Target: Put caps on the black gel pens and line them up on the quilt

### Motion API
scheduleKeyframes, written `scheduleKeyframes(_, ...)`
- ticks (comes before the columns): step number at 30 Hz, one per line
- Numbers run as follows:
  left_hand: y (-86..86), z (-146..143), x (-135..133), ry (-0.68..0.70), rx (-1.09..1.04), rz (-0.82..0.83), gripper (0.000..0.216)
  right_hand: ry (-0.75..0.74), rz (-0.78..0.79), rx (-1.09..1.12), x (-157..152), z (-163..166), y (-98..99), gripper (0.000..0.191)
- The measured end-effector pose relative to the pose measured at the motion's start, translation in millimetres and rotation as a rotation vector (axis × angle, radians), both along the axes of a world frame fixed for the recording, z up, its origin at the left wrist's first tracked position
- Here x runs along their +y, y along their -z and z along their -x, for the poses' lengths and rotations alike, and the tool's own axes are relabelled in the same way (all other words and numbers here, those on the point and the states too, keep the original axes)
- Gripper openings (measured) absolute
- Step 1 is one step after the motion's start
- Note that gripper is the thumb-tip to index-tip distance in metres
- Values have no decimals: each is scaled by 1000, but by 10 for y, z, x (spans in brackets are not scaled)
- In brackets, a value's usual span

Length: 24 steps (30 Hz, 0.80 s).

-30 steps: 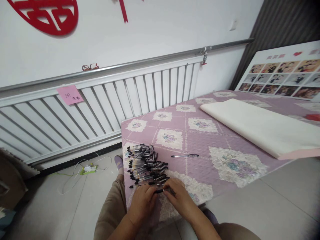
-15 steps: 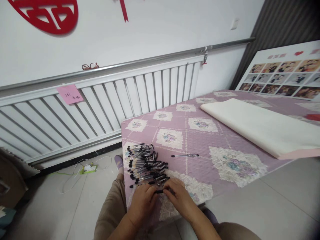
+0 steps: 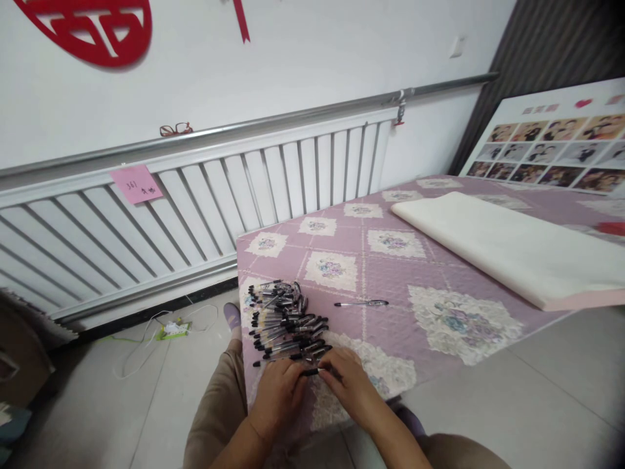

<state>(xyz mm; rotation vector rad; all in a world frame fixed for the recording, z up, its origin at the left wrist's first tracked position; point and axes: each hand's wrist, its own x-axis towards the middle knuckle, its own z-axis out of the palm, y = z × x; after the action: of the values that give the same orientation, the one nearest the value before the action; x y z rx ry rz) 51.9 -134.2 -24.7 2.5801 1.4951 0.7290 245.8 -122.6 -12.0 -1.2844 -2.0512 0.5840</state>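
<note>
Pen (image 3: pixel 310 372) shifted slightly, held in left hand (image 3: pixel 278 389) and right hand (image 3: pixel 349 383).

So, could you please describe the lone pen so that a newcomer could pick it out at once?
Start at the purple flowered tablecloth and find the heap of pens near its left edge. Just right of the heap, the lone pen lies sideways; unlike those heaped pens, it touches no other.

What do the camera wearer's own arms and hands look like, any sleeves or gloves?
The left hand and right hand are ungloved. The forearms are bare as far as they show, with no sleeve or watch visible. A faint line crosses the left wrist, cord or crease unclear.
</note>
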Motion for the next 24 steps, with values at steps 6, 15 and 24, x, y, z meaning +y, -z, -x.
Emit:
scheduleKeyframes(6, -3, -5, -6, -9, -22, -3, 17, 35, -24, 28, 1, 4, 68, 19)
scheduleKeyframes(15, 6, -9, -3, -11, -3, 25, 16, 24, -11, -26, 9, -8, 15, 8)
scheduleKeyframes(24, 1, 0, -3, -1, -18, 66, 16, 33, -15, 25, 10, -14, 76, 18)
